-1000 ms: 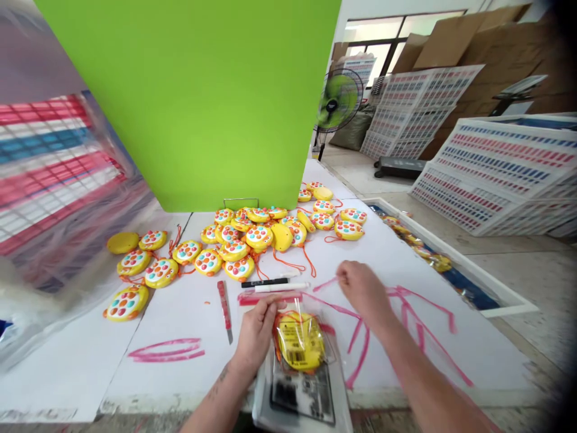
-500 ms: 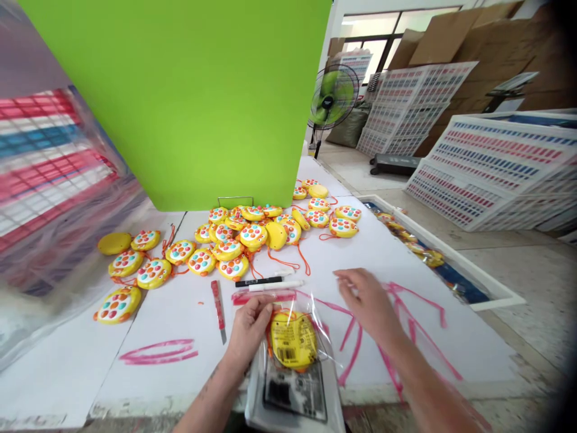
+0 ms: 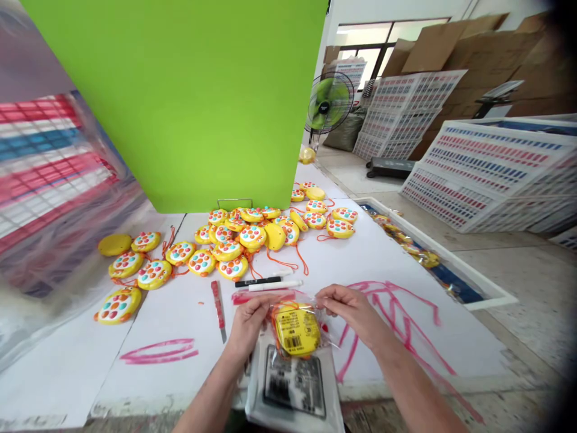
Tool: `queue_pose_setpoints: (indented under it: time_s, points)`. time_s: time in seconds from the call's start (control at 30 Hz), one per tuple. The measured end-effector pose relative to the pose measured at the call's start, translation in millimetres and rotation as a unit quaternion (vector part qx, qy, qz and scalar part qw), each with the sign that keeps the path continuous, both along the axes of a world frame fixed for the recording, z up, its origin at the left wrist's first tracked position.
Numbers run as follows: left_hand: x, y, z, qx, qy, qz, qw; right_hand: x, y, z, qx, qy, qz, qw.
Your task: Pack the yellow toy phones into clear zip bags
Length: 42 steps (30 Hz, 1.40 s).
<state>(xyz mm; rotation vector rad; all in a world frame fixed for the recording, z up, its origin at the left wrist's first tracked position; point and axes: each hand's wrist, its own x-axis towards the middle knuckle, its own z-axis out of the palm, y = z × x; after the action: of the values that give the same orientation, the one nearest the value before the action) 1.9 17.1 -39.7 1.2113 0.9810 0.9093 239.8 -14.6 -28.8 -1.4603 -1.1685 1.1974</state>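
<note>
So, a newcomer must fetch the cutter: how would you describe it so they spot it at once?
Find the big green panel, then the pile of yellow toys at its foot. Nearer the person, left of the black marker and white marker, lies the cutter. Unlike them, it has a red handle and a bare grey blade.

One head-worn view; looks forward and steeply down, fairly close.

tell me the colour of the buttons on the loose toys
Mixed pink, orange and turquoise, set on white tops; the head view shows them best.
</note>
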Motion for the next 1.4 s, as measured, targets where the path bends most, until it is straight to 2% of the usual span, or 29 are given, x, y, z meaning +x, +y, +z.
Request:
queue_pose_setpoints:
  time_s: [0.17,0.33,0.5,0.57,0.6,0.63,0.67,0.73,0.77,0.8,0.83,0.87,0.93,1.0,1.03,1.13,1.23,1.4]
  points:
    - [0.2,-4.1,7.8,-0.025,-0.015,0.026,0.999,-3.8,0.5,-0.1,0.008,0.022,-0.007,1.000]
    - [-2.1,-4.3,13.1,0.028,-0.004,0.023,0.999,-6.1,1.0,1.3,0.012,0.060,-0.025,0.998]
    - [-1.9,-2.8,6.5,0.023,0.033,0.033,0.999,-2.6,0.4,-0.5,-0.015,0.020,0.054,0.998]
    - [-0.8,-3.7,5.1,0.012,0.039,0.019,0.999,4.3,1.0,2.6,-0.004,0.012,0.044,0.999]
    - [-0.2,-4.6,5.2,0.014,0.049,0.009,0.999,9.1,1.6,5.9,0.019,0.006,0.000,1.000]
    - [0.5,-5.7,5.8,0.024,0.064,-0.001,0.998,14.3,2.6,10.0,0.058,-0.006,-0.075,0.995]
    - [1.2,-6.9,6.7,0.043,0.083,-0.012,0.996,19.5,4.0,14.8,0.113,-0.022,-0.174,0.978]
    - [2.7,-9.3,8.5,0.104,0.131,-0.036,0.985,27.9,8.1,24.1,0.241,-0.061,-0.358,0.900]
    - [3.6,-10.3,9.1,0.139,0.158,-0.046,0.977,30.4,10.9,27.3,0.292,-0.082,-0.409,0.860]
    - [4.4,-11.1,9.3,0.173,0.184,-0.055,0.966,31.4,14.5,28.9,0.320,-0.108,-0.421,0.842]
    - [5.1,-11.6,9.2,0.203,0.209,-0.063,0.955,30.8,18.9,28.6,0.323,-0.144,-0.395,0.848]
    - [5.8,-11.9,8.8,0.229,0.229,-0.071,0.943,28.8,24.4,26.2,0.303,-0.198,-0.338,0.869]
    - [6.7,-11.9,7.2,0.262,0.253,-0.081,0.928,21.0,39.4,16.1,0.229,-0.321,-0.184,0.900]
    - [6.8,-11.4,5.3,0.271,0.264,-0.084,0.922,10.3,59.5,2.2,0.169,-0.405,-0.057,0.897]
    - [6.7,-11.2,4.5,0.271,0.266,-0.082,0.921,4.8,70.7,-4.7,0.155,-0.424,-0.024,0.892]
    - [5.9,-10.9,2.9,0.269,0.264,-0.076,0.923,-8.0,103.3,-19.8,0.126,-0.449,0.009,0.885]
    - [5.5,-11.3,2.7,0.265,0.261,-0.076,0.925,-9.3,123.3,-24.8,0.100,-0.482,0.029,0.870]
    - [6.7,-11.6,3.7,0.276,0.270,-0.076,0.919,15.5,118.8,-25.8,0.052,-0.528,0.040,0.847]
